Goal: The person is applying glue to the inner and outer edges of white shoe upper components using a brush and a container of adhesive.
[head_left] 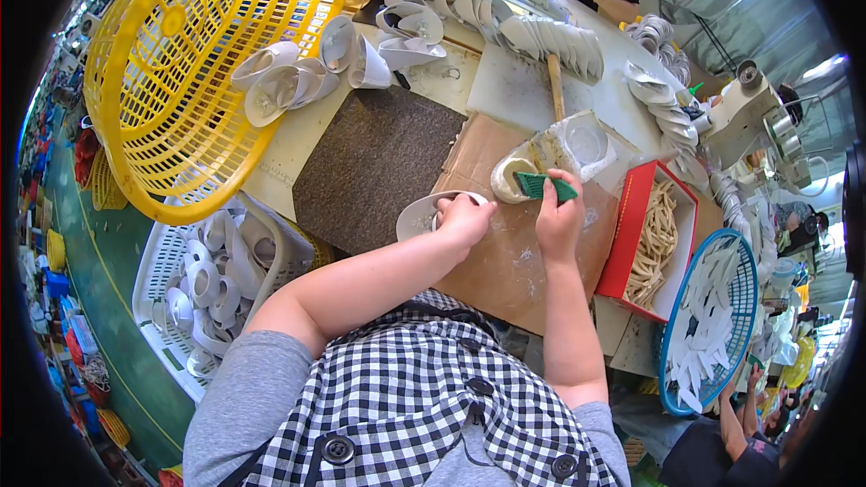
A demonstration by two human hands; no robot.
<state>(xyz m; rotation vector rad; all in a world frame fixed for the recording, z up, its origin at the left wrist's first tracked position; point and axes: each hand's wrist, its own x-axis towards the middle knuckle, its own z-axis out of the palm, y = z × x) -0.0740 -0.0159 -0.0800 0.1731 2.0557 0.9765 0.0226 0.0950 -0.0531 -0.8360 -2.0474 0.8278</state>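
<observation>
My left hand (465, 220) is closed on a white curved shoe upper (417, 219), held low over a brown cardboard sheet (505, 266). Between the fingers of my right hand (560, 216) is a green ridged scraper (545, 186). Its end reaches into the mouth of a round, crusted pot of pale paste (503, 179). Beside the pot is a whitish, smeared tray (586, 142) with a round hollow. A wooden handle (555, 86) lies beyond it, its far end hidden among white pieces.
A dark textured mat (374, 171) lies left of the cardboard. White uppers (293, 86) stand behind it, under a tilted yellow basket (108, 126). At right are a red box (616, 261) of beige strips, a blue basket (665, 370) and a sewing machine (740, 122). Other people work nearby.
</observation>
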